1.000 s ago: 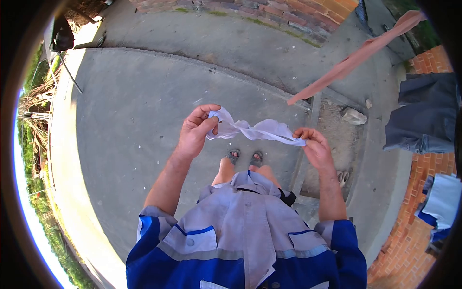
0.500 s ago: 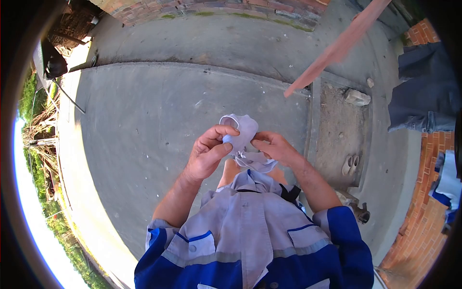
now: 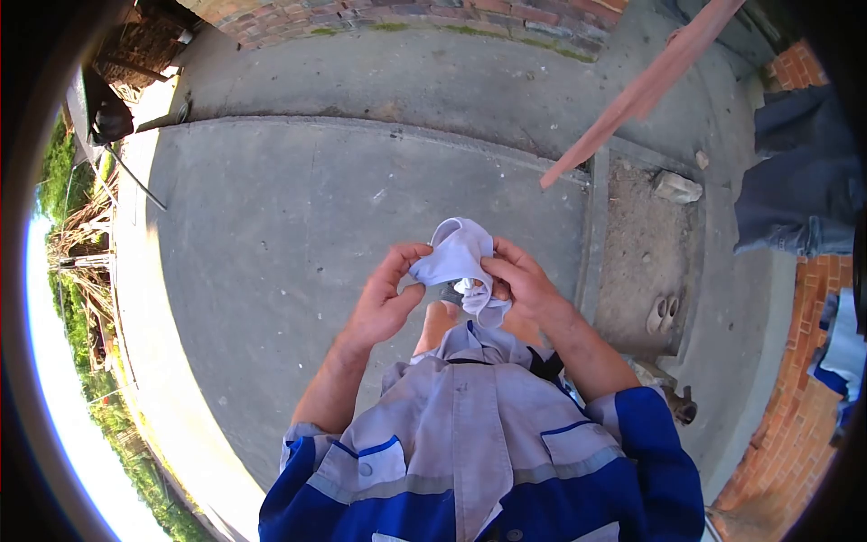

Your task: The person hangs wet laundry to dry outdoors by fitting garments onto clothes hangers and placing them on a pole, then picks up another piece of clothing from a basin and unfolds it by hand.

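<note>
A small, pale lavender-white cloth garment (image 3: 456,256) hangs in front of my waist, held up between my two hands. Its upper part shows a round opening, and its lower part is bunched and folded, so I cannot tell its exact kind. My left hand (image 3: 388,294) pinches the garment's left edge with its fingers, the thumb lying lower down. My right hand (image 3: 526,282) grips the right side, with the thumb pressed on top of the cloth and some fingers behind it.
Grey concrete floor (image 3: 253,244) spreads ahead. A reddish pole (image 3: 632,99) slants in from the upper right. To the right are a stone (image 3: 677,187), a pair of shoes (image 3: 662,313), hanging dark trousers (image 3: 795,172) and a brick wall (image 3: 795,361).
The garment has been turned and spread wider between my hands. My left hand has shifted to its outer left edge, and the bunched lower part has moved under my right hand.
</note>
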The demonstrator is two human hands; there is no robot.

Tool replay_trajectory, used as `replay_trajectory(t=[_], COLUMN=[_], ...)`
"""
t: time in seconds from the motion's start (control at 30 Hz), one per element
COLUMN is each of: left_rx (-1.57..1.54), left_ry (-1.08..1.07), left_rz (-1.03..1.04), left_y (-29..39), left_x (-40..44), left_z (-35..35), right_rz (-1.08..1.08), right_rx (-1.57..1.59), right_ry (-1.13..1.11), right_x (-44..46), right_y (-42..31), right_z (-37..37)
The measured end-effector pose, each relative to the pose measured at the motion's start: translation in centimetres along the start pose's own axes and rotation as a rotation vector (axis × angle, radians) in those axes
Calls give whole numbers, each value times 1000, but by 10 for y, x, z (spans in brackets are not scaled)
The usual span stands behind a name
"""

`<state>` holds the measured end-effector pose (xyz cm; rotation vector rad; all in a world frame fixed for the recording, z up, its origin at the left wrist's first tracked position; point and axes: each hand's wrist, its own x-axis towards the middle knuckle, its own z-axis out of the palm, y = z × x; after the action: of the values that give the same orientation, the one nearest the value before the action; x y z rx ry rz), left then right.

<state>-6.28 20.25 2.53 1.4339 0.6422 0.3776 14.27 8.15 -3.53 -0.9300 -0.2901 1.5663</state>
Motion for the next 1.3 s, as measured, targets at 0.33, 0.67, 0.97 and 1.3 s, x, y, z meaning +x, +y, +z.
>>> replay_trajectory(t=[0.33, 0.67, 0.97, 1.3], left_rx=[-329, -981, -585, -946], left_ry=[-139, -188, -169, -272], left_rz=[24, 79, 49, -171], left_y=[-91, -50, -58, -29], left_x=[34, 37, 25, -26], left_z=[36, 20, 8, 12], right_rz=[-215, -405, -630, -697], right_rx=[-961, -670, -890, -773], right_ry=[-350, 300, 220, 225], right_x=[-25, -39, -21, -11], right_y=[-7, 10, -31, -42], right_z=[56, 44, 29, 47])
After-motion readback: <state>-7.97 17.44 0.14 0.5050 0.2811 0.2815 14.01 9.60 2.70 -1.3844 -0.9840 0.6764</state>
